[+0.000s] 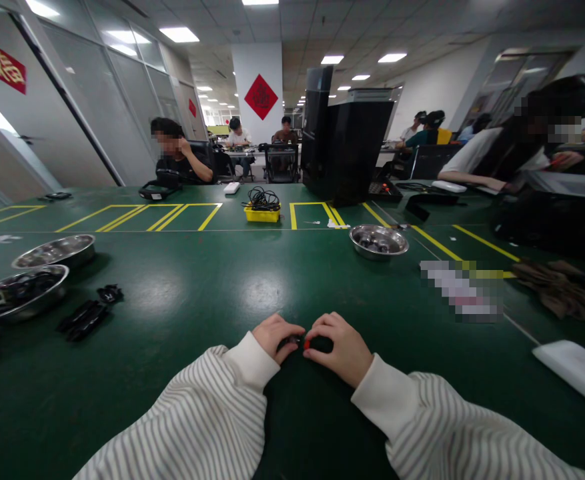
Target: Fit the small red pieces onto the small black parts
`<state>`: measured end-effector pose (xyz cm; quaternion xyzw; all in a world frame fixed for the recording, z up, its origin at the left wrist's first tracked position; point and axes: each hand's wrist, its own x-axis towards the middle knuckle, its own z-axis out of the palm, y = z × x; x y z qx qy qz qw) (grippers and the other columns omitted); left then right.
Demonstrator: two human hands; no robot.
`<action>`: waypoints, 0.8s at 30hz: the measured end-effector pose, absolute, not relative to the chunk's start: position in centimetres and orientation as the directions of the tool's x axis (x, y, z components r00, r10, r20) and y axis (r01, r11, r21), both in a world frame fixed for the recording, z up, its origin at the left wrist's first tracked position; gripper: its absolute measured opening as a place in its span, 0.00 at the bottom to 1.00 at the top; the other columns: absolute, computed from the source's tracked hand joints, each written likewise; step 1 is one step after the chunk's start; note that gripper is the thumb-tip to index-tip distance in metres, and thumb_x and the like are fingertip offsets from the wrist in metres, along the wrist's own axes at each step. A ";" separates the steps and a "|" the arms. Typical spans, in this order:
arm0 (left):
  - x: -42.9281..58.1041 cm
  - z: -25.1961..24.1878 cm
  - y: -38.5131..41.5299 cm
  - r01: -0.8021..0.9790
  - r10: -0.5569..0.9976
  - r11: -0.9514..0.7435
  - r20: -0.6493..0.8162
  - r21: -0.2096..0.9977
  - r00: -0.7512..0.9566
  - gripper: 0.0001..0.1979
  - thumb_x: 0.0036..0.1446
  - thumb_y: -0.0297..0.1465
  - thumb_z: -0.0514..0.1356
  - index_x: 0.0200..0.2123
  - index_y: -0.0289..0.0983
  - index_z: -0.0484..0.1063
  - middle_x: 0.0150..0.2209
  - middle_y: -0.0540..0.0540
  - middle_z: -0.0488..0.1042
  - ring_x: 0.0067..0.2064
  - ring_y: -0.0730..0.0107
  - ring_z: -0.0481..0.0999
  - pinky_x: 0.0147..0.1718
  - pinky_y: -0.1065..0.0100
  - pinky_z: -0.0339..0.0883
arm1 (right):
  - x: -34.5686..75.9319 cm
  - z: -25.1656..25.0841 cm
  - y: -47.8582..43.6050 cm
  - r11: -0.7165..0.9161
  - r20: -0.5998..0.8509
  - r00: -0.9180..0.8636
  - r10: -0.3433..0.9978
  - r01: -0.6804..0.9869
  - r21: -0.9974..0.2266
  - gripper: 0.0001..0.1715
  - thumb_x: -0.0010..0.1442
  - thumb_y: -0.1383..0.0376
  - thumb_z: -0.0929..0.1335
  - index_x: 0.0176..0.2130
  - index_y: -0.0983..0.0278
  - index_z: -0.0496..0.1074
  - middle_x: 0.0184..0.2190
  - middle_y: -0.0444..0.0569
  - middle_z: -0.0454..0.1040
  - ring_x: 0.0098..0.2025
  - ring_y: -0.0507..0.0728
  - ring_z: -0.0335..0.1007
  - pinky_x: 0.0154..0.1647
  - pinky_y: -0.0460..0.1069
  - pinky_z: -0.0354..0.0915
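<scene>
Left hand [275, 335] pinches a dark part [293, 340], right hand [341, 345] a red bit [307, 345]. Slack grip could drop either toward the table's [197, 267] near edge.

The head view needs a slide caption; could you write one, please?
Left hand holds dark part, right hand red part, green table.

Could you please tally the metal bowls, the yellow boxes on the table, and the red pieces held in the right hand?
Metal bowls: 3
Yellow boxes: 1
Red pieces in the right hand: 1
Total: 5
</scene>
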<state>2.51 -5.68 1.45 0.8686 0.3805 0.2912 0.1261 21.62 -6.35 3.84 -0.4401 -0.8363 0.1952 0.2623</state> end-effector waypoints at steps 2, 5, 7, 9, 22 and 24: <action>2.6 1.3 -5.6 0.584 0.734 -0.679 0.388 0.446 0.558 0.14 0.47 0.24 0.56 0.40 0.35 0.69 0.29 0.46 0.73 0.34 0.69 0.68 0.33 0.69 0.66 | 21.6 3.8 -6.3 0.535 0.269 -0.471 0.840 0.638 -0.555 0.04 0.45 0.66 0.71 0.27 0.60 0.74 0.29 0.46 0.69 0.35 0.56 0.63 0.36 0.50 0.62; 2.5 1.0 -5.5 0.578 0.728 -0.685 0.385 0.444 0.567 0.17 0.44 0.26 0.59 0.41 0.33 0.68 0.34 0.44 0.73 0.35 0.68 0.69 0.36 0.66 0.65 | 21.9 4.0 -6.3 0.538 0.284 -0.464 0.839 0.627 -0.563 0.04 0.45 0.68 0.71 0.27 0.61 0.74 0.28 0.46 0.70 0.34 0.55 0.63 0.36 0.51 0.62; 2.2 0.9 -5.3 0.589 0.735 -0.678 0.385 0.440 0.558 0.21 0.42 0.29 0.61 0.42 0.33 0.67 0.37 0.43 0.72 0.36 0.67 0.69 0.37 0.64 0.65 | 22.3 4.1 -6.2 0.544 0.292 -0.466 0.835 0.617 -0.569 0.05 0.45 0.69 0.71 0.27 0.62 0.74 0.28 0.46 0.70 0.34 0.55 0.64 0.36 0.50 0.62; 1.9 0.8 -5.2 0.608 0.748 -0.664 0.388 0.435 0.539 0.22 0.40 0.32 0.62 0.42 0.34 0.67 0.38 0.42 0.72 0.36 0.66 0.69 0.38 0.63 0.65 | 22.7 4.1 -6.2 0.544 0.288 -0.470 0.834 0.613 -0.573 0.06 0.44 0.69 0.71 0.28 0.62 0.74 0.29 0.46 0.70 0.34 0.55 0.64 0.36 0.51 0.62; 2.3 0.7 -5.4 0.606 0.744 -0.668 0.404 0.433 0.531 0.09 0.45 0.30 0.59 0.33 0.38 0.72 0.29 0.47 0.71 0.32 0.70 0.68 0.33 0.68 0.64 | 23.2 4.2 -6.0 0.583 0.303 -0.518 0.800 0.555 -0.593 0.07 0.48 0.70 0.69 0.31 0.61 0.74 0.33 0.47 0.72 0.36 0.55 0.65 0.36 0.50 0.63; 2.5 0.8 -5.8 0.598 0.743 -0.670 0.406 0.441 0.533 0.09 0.46 0.30 0.59 0.33 0.38 0.72 0.29 0.47 0.71 0.32 0.70 0.68 0.33 0.68 0.64 | 23.3 4.1 -6.0 0.569 0.290 -0.525 0.800 0.509 -0.645 0.08 0.49 0.69 0.68 0.33 0.61 0.74 0.33 0.47 0.73 0.32 0.54 0.66 0.30 0.48 0.63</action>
